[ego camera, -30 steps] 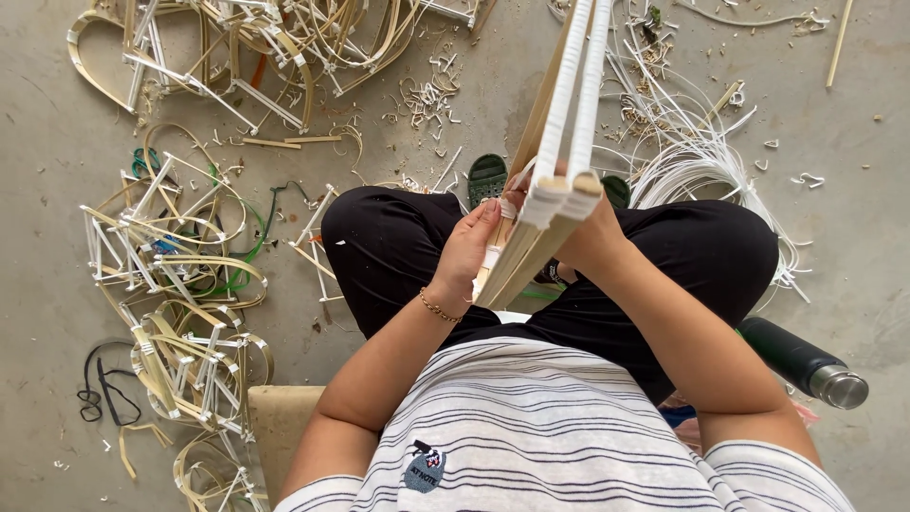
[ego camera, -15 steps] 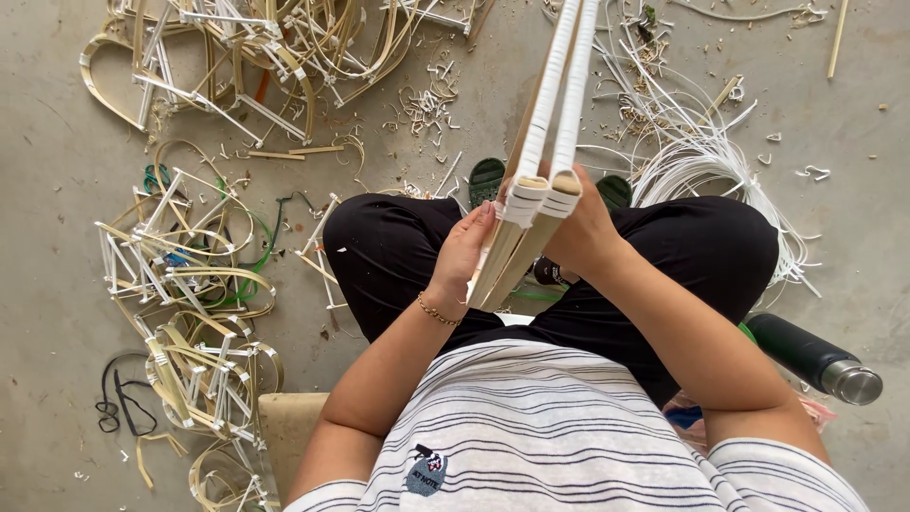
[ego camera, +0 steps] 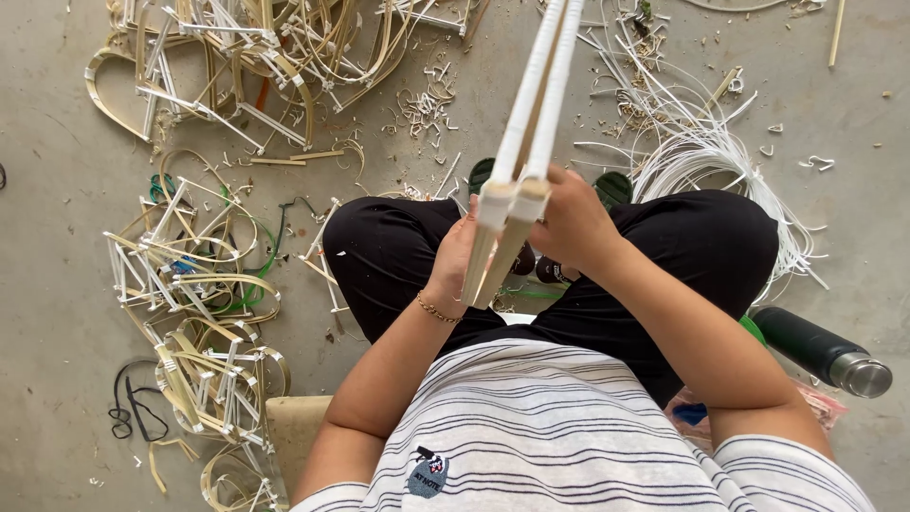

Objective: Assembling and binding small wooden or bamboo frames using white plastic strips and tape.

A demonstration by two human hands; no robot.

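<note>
— What is being held over the lap?

— A bundle of wrapped cane sticks (ego camera: 526, 142) is being gripped at its lower part, angled up and away from the body. It is being clasped by the left hand (ego camera: 457, 256) from one side and by the right hand (ego camera: 569, 223) from the other.

— And nearby?

— A dark flask (ego camera: 820, 349) is lying on the floor by the right knee.

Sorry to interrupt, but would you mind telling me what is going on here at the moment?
A seated person holds a long frame of white-wrapped cane strips upright over their lap, the left hand and right hand both gripping it near its lower end. Finished wrapped frames lie piled on the concrete floor to one side, loose white strips to the other, and a dark flask beside the knee.
</note>
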